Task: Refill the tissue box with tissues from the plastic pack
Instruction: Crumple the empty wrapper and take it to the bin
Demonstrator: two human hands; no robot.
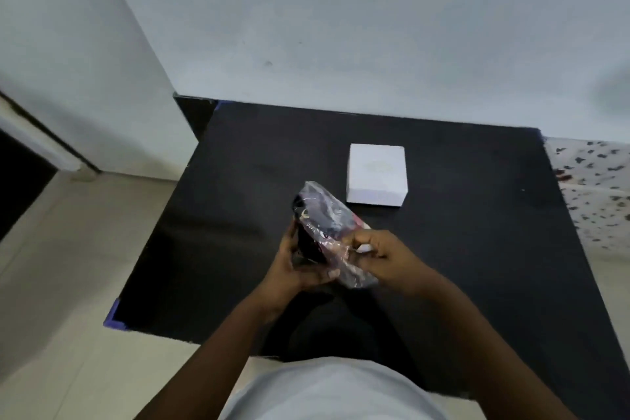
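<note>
I see both hands holding a crinkled clear plastic pack (pixel 329 228) with dark and pink print above the near middle of the black square mat (pixel 460 249); the left hand (pixel 300 266) is wrapped around its left side and near end, while the right hand (pixel 378 254) is closed, pinching the pack's right edge. The small white square cardboard tissue box (pixel 376 174) rests closed on the mat just beyond and to the right of the pack, not touching it.
</note>
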